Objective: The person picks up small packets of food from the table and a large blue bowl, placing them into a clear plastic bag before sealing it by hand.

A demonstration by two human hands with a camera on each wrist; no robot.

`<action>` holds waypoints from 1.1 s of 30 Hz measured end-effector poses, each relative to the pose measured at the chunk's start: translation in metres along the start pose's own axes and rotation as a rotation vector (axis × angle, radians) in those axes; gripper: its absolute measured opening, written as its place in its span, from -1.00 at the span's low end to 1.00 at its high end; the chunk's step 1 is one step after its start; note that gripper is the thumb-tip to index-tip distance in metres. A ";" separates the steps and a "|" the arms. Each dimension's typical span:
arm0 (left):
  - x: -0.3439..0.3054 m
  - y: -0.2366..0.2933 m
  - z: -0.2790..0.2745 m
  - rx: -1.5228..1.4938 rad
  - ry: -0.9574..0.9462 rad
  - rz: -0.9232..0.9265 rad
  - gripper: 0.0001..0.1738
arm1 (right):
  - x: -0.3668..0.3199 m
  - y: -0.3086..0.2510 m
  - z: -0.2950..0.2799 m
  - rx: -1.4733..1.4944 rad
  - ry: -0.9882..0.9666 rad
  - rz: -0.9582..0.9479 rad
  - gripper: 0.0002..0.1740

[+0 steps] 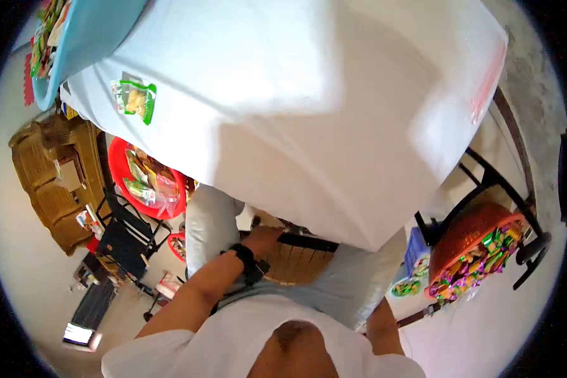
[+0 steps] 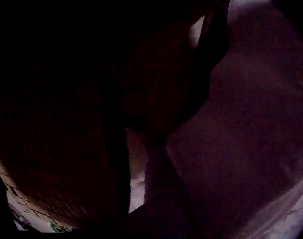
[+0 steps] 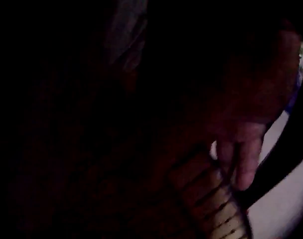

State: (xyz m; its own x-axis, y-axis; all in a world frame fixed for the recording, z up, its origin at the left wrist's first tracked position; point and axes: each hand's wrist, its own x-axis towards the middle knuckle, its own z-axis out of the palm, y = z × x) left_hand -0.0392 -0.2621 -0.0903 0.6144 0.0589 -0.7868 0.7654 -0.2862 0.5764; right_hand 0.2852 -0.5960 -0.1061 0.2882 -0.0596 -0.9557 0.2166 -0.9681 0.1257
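Note:
In the head view the left hand (image 1: 263, 240), below a black wristwatch (image 1: 250, 263), lies between the thighs at the black front edge of a slatted wooden seat (image 1: 299, 263); its fingers cannot be made out. The left wrist view is very dark, with only a dim hand shape (image 2: 161, 84). The right forearm (image 1: 384, 327) goes down beside the other thigh, its hand hidden in the head view. In the right wrist view the right hand (image 3: 246, 114) is beside the seat slats (image 3: 226, 214), two fairly straight fingers (image 3: 248, 162) pointing down past the edge.
A white-covered table (image 1: 283, 132) stands before the knees, with a small green-edged packet (image 1: 137, 101) and a blue basin (image 1: 101, 44) on it. A red basin (image 1: 116, 167) of packets is at the left; a red-brown basin (image 1: 450, 249) of wrapped sweets and a black chair (image 1: 485, 179) are at the right.

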 end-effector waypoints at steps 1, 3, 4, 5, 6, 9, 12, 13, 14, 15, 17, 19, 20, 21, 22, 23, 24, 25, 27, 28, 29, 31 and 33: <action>0.006 -0.006 0.007 -0.019 -0.019 -0.039 -0.58 | 0.005 -0.002 -0.002 -0.008 0.006 -0.006 -0.52; 0.020 -0.018 0.025 -0.027 -0.043 -0.067 -0.63 | 0.009 -0.005 -0.007 -0.032 0.019 -0.019 -0.52; 0.025 -0.019 0.036 -0.004 0.131 0.033 -0.63 | 0.010 -0.005 -0.009 -0.051 0.022 -0.025 -0.53; 0.028 -0.014 0.035 0.016 0.310 0.136 -0.62 | 0.013 -0.004 -0.011 -0.070 0.032 -0.034 -0.53; 0.031 -0.013 0.031 0.026 0.320 0.148 -0.62 | 0.019 -0.007 -0.015 -0.091 0.042 -0.047 -0.53; 0.031 -0.019 0.023 0.016 0.188 -0.025 -0.60 | 0.038 -0.009 -0.030 -0.178 0.078 -0.095 -0.53; 0.039 -0.030 0.011 0.111 0.078 0.113 -0.58 | 0.062 -0.024 -0.060 -0.286 0.128 -0.166 -0.54; 0.041 -0.022 -0.006 0.107 0.037 0.118 -0.56 | 0.071 -0.027 -0.072 -0.327 0.144 -0.191 -0.54; 0.042 -0.017 -0.016 0.106 -0.001 0.121 -0.54 | 0.079 -0.032 -0.084 -0.365 0.156 -0.217 -0.54; 0.046 -0.018 -0.020 0.130 0.044 0.126 -0.54 | 0.090 -0.038 -0.094 -0.395 0.174 -0.252 -0.55; 0.055 -0.018 -0.027 0.112 -0.102 0.052 -0.48 | 0.107 -0.052 -0.111 -0.450 0.221 -0.313 -0.55; 0.061 -0.014 -0.036 0.165 -0.020 0.074 -0.48 | 0.128 -0.060 -0.119 -0.493 0.282 -0.373 -0.55; 0.056 -0.007 -0.038 0.177 -0.011 0.079 -0.49 | 0.136 -0.061 -0.121 -0.512 0.306 -0.401 -0.55; 0.034 0.025 -0.063 0.200 -0.114 -0.049 -0.54 | 0.142 -0.062 -0.121 -0.528 0.330 -0.424 -0.56; 0.035 0.021 -0.051 0.200 -0.085 -0.051 -0.54 | 0.145 -0.063 -0.123 -0.546 0.345 -0.453 -0.56; 0.041 0.008 -0.030 0.175 -0.002 -0.040 -0.56 | 0.130 -0.068 -0.125 -0.547 0.355 -0.472 -0.56; 0.041 0.000 -0.025 0.169 0.092 -0.027 -0.58 | 0.109 -0.082 -0.132 -0.603 0.389 -0.423 -0.58; 0.035 0.002 -0.029 0.195 0.131 -0.030 -0.58 | 0.067 -0.108 -0.144 -0.657 0.433 -0.374 -0.60; 0.024 0.011 -0.034 0.266 0.209 0.085 -0.54 | -0.037 -0.154 -0.158 -0.790 0.405 -0.354 -0.68; 0.014 0.019 -0.044 0.284 0.237 0.088 -0.54 | -0.038 -0.153 -0.165 -0.798 0.454 -0.441 -0.65; -0.004 0.029 -0.053 0.251 0.303 0.101 -0.51 | -0.046 -0.154 -0.170 -0.811 0.529 -0.554 -0.65; -0.027 0.032 -0.064 0.129 0.436 0.144 -0.45 | -0.080 -0.169 -0.172 -0.851 0.604 -0.712 -0.66; -0.051 0.031 -0.086 0.032 0.503 0.183 -0.45 | -0.142 -0.188 -0.163 -0.658 0.649 -0.955 -0.68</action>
State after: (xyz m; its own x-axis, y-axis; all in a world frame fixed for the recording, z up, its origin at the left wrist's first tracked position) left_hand -0.0302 -0.1916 -0.0133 0.7592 0.4541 -0.4663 0.6358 -0.3636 0.6809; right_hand 0.3557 -0.3656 0.0493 0.1214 0.8776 -0.4637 0.9364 -0.2562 -0.2397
